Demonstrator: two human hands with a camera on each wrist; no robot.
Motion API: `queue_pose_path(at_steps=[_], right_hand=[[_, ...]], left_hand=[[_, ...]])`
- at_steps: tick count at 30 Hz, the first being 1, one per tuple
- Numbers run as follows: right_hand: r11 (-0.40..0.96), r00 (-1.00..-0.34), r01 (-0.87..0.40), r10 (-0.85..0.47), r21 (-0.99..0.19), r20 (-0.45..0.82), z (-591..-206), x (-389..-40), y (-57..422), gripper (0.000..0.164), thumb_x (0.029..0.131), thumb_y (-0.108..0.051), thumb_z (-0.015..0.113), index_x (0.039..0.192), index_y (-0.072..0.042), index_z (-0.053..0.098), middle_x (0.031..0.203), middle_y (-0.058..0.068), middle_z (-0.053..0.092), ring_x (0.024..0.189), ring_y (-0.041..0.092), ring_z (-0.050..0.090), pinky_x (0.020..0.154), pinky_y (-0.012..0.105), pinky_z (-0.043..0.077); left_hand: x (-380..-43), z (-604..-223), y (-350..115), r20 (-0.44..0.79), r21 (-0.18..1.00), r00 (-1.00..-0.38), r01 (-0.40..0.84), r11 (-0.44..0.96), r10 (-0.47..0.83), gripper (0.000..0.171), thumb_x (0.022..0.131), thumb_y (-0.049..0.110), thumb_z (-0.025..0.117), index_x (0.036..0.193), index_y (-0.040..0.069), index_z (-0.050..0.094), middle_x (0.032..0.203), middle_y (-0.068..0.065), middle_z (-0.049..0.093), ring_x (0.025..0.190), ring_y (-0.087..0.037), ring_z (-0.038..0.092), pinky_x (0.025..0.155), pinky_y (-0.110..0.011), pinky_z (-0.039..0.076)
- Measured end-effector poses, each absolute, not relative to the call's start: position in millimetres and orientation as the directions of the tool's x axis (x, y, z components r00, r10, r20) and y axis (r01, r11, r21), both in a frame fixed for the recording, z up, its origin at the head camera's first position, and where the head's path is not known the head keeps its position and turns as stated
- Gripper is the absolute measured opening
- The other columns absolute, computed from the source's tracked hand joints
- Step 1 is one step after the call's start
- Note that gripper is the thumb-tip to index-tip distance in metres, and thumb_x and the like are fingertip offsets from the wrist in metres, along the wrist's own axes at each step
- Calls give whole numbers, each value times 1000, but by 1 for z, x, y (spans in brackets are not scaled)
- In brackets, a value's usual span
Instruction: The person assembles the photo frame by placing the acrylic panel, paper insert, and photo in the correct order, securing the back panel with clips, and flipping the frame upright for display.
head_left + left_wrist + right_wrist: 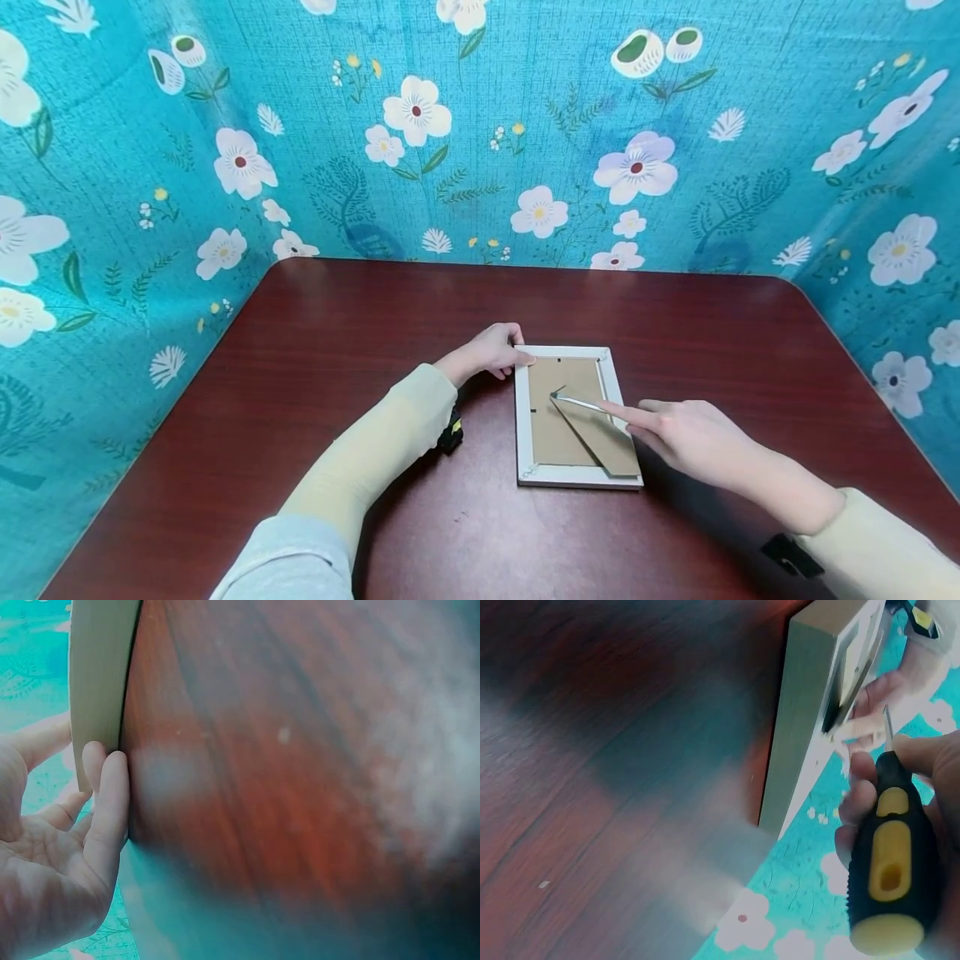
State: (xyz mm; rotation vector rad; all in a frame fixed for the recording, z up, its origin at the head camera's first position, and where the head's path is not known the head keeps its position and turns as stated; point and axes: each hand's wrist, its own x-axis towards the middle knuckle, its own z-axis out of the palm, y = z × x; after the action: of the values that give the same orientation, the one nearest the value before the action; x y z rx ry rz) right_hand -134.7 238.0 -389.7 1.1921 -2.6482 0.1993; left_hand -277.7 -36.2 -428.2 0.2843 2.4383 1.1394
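A picture frame (527, 433) lies with its back up on the table, showing a pale rim and a brown backing board (555, 442). A brown stand flap (611, 450) slants across the board toward the lower right corner. My left hand (497, 350) grips the frame's upper left corner, thumb on the rim; in the left wrist view its fingers (112, 795) lie against the side. My right hand (697, 437) holds a screwdriver (890, 862) with a black and yellow handle, index finger along it. In the head view the metal shaft reaches the flap's upper end.
The dark red wooden table (360, 333) extends around the frame on all sides. A teal flowered cloth (480, 167) hangs along its back and sides. A black wrist device (452, 433) shows under the left forearm, and another black piece (791, 557) at the right cuff.
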Motion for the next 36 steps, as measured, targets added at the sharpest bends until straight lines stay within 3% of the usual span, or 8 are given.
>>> queue_pose_path(at_steps=[10, 17, 19, 22, 25, 29, 32, 36], right_hand=[[712, -698, -701, -675, -36, 241, -394, -122, 260, 72, 74, -11, 82, 138, -31, 55, 66, -18, 38, 45, -4, 22, 42, 17, 24], [694, -677, -720, -690, -31, 256, -398, -122, 266, 74, 72, -7, 82, 137, -31, 56, 67, -19, 37, 46, -5, 21, 42, 16, 23], [686, -671, -726, -697, -34, 252, -399, -122, 266, 75, 71, -7, 82, 138, -31, 55, 67, -19, 37, 46, -5, 20, 42, 16, 23], [677, -667, -734, -707, -48, 235, -402, -119, 266, 76, 71, -8, 83, 138, -32, 55, 68, -18, 38, 47, -5, 20, 43, 16, 24], [657, -652, -751, -723, -63, 231, -405, -116, 266, 68, 75, -11, 80, 136, -32, 58, 68, -17, 39, 47, -4, 21, 44, 16, 24], [607, -595, -793, -754, -53, 278, -409, -112, 264, 32, 100, -30, 56, 131, -31, 62, 71, -15, 44, 49, -5, 22, 45, 15, 24], [575, -553, -817, -770, -28, 317, -412, -111, 263, 46, 105, -41, 27, 130, -30, 64, 71, -15, 42, 50, -5, 20, 45, 13, 21], [558, -522, -830, -780, 6, 345, -412, -111, 260, 53, 105, -41, 19, 127, -29, 66, 69, -16, 35, 51, -4, 16, 45, 13, 16]], left_hand=[[-286, -429, -44, -258, 749, -891, 60, 660, 374, 22, 89, 19, 72, 89, 7, 53, 78, -10, 59, 56, -15, 56, 50, -30, 54], [-292, -431, -46, -227, 701, -891, 129, 701, 392, 27, 89, 28, 72, 96, 8, 56, 75, -10, 61, 57, -18, 58, 52, -29, 54], [-291, -427, -47, -175, 611, -897, 224, 759, 406, 33, 90, 37, 70, 104, 10, 59, 85, -8, 62, 69, -18, 60, 61, -29, 53], [-285, -420, -49, -97, 450, -878, 382, 807, 469, 55, 89, 52, 65, 124, 12, 57, 119, -9, 58, 105, -20, 56, 83, -35, 50], [-273, -413, -52, -103, 376, -805, 512, 772, 584, 89, 83, 63, 65, 147, 7, 38, 152, -15, 30, 139, -27, 28, 106, -42, 35], [-253, -411, -55, -203, 359, -695, 603, 713, 690, 121, 74, 70, 69, 154, 1, 11, 160, -20, 0, 147, -30, 0, 114, -49, 19], [-242, -414, -56, -258, 303, -668, 630, 715, 698, 130, 70, 72, 70, 154, -1, 3, 160, -20, -6, 147, -28, -6, 113, -53, 18], [-236, -417, -55, -293, 233, -669, 643, 730, 683, 134, 68, 75, 69, 153, -1, -1, 160, -19, -8, 147, -26, -8, 113, -53, 19]])
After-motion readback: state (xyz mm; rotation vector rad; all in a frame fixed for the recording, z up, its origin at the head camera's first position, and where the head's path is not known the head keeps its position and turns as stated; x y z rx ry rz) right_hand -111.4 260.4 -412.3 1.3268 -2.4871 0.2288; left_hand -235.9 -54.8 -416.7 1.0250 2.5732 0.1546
